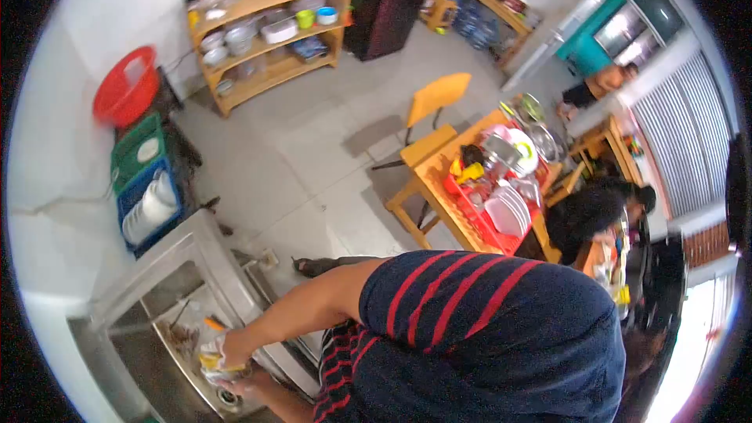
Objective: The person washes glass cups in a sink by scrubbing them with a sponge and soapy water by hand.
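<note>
At the lower left, both hands are over a metal sink (117, 319). My right hand (233, 348) is closed on a yellow sponge (210, 361) with white suds around it. My left hand (244, 385) is just below, its fingers curled towards the sponge; whatever lies between the two hands is blurred. Beside the right hand, an orange-handled utensil (212, 323) lies in the sink among other small blurred items. A round drain (228, 398) shows under the left hand.
Past the sink are a blue rack (174, 211) with white dishes, a green rack (117, 163) and a red basin (106, 106). Behind stand a chair (439, 102), a table (429, 171) with a red dish basket (478, 223), and a wooden shelf (270, 0). Two other people are at the right.
</note>
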`<state>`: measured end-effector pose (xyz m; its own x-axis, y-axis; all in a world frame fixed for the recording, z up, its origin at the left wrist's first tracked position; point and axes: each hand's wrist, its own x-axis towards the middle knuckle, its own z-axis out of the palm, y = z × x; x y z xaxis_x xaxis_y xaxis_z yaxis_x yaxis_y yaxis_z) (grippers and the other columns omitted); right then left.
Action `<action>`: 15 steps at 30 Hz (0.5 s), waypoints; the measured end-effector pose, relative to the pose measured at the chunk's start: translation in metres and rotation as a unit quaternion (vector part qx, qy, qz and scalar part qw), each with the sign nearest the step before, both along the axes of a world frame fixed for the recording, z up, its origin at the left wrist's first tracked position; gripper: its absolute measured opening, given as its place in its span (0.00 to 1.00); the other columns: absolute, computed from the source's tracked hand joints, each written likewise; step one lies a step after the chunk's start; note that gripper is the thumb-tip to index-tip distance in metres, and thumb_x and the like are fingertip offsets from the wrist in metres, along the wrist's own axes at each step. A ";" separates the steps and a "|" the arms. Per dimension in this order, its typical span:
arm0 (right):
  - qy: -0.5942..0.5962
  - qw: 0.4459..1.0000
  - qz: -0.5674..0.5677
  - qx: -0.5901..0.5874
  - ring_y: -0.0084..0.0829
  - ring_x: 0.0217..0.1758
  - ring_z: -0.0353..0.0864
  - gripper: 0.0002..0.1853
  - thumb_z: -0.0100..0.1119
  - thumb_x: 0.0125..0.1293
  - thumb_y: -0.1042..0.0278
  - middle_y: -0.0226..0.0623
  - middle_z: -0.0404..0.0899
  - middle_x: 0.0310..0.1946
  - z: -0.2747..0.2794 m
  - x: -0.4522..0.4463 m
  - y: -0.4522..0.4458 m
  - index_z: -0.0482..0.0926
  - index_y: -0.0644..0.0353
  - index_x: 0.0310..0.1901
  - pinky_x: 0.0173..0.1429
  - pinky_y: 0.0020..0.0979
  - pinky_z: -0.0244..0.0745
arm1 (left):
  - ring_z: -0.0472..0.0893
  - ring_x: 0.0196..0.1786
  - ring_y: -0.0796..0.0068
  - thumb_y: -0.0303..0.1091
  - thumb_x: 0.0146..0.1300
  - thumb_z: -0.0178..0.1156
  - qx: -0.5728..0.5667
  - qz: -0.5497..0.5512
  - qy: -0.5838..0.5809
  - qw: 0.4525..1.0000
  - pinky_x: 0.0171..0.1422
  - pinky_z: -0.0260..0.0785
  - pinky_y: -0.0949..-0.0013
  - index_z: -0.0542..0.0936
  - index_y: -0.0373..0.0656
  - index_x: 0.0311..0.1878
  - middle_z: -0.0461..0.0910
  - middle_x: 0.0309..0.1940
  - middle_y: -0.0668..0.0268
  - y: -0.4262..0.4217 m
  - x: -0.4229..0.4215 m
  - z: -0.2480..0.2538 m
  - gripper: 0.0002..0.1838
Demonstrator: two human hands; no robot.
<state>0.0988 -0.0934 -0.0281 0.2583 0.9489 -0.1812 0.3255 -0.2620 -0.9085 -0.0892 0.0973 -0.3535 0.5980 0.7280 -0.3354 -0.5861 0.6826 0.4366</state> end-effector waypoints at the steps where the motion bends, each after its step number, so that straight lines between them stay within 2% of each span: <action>1: -0.007 1.000 -0.025 -0.001 0.49 0.45 0.80 0.33 0.58 0.54 0.53 0.51 0.80 0.42 -0.024 -0.010 0.010 0.66 0.50 0.63 0.50 0.42 0.74 | 0.68 0.63 0.53 0.53 0.66 0.41 -0.019 -0.112 -0.115 0.987 0.64 0.64 0.52 0.63 0.39 0.66 0.65 0.62 0.51 -0.015 0.011 0.030 0.33; 2: -0.033 0.999 -0.023 -0.026 0.49 0.43 0.80 0.31 0.57 0.54 0.53 0.51 0.80 0.40 -0.061 -0.022 0.028 0.67 0.52 0.61 0.49 0.42 0.75 | 0.68 0.63 0.53 0.53 0.66 0.41 0.097 0.011 0.256 0.962 0.64 0.64 0.52 0.63 0.39 0.66 0.65 0.62 0.51 -0.063 0.019 0.122 0.33; 4: -0.059 0.996 -0.040 -0.054 0.49 0.42 0.81 0.30 0.57 0.54 0.53 0.51 0.81 0.38 -0.080 -0.020 0.027 0.68 0.55 0.59 0.47 0.43 0.75 | 0.68 0.63 0.53 0.54 0.66 0.40 0.116 -0.021 0.294 0.949 0.64 0.64 0.52 0.63 0.39 0.66 0.65 0.63 0.51 -0.084 0.039 0.159 0.33; 9: 0.045 0.994 -0.095 0.016 0.49 0.40 0.82 0.30 0.56 0.54 0.54 0.50 0.82 0.36 -0.049 -0.016 -0.002 0.69 0.59 0.57 0.45 0.44 0.76 | 0.68 0.63 0.53 0.54 0.66 0.40 0.172 -0.076 0.329 0.925 0.64 0.64 0.52 0.62 0.39 0.66 0.65 0.63 0.51 -0.104 0.056 0.202 0.33; 12: -0.165 0.982 -0.037 -0.083 0.49 0.38 0.82 0.30 0.57 0.53 0.56 0.50 0.82 0.33 -0.197 -0.003 0.081 0.69 0.58 0.58 0.44 0.41 0.77 | 0.68 0.63 0.53 0.54 0.66 0.40 0.205 -0.101 0.350 0.908 0.64 0.64 0.52 0.62 0.39 0.66 0.64 0.63 0.51 -0.125 0.073 0.224 0.33; 14: -0.010 0.977 -0.170 -0.127 0.45 0.38 0.83 0.28 0.58 0.52 0.59 0.51 0.82 0.36 -0.088 0.006 0.019 0.70 0.59 0.57 0.43 0.38 0.77 | 0.68 0.63 0.53 0.54 0.66 0.40 0.228 -0.117 0.355 0.899 0.64 0.64 0.52 0.62 0.40 0.67 0.64 0.63 0.51 -0.135 0.080 0.233 0.33; 15: 0.063 0.958 -0.245 -0.135 0.44 0.38 0.83 0.28 0.58 0.52 0.60 0.51 0.82 0.38 -0.023 0.011 -0.016 0.71 0.59 0.56 0.43 0.36 0.77 | 0.68 0.63 0.53 0.54 0.66 0.40 0.238 -0.126 0.351 0.897 0.64 0.64 0.52 0.62 0.40 0.67 0.64 0.63 0.51 -0.138 0.085 0.236 0.33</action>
